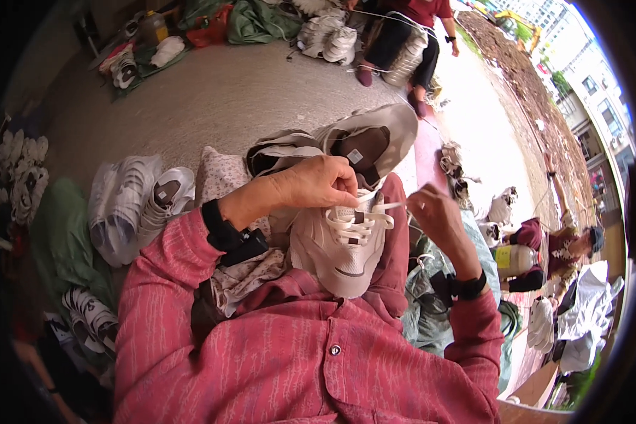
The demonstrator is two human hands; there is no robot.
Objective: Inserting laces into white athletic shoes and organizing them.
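A whitish sneaker [332, 251] rests on my lap with its toe toward me. Its pale shoelace [351, 225] crosses the eyelets in loose loops. My left hand [314, 182] is closed at the upper part of the lacing, thumb and fingers pinched on the lace. To the right of the shoe, my right hand [438, 215] pinches the free end of the lace, and a stretch of it runs between the two hands. Just beyond lies another light shoe [399, 131] with a dark insole, beside a further dark-lined shoe upper [283, 150].
Wrapped shoes [124, 205] and a green sack [71, 233] lie to my left. A grey-green plastic bag [427, 304] sits by my right arm, near a yellow-labelled bottle [514, 260]. A seated person [410, 49] is at the far side; other people are at the right.
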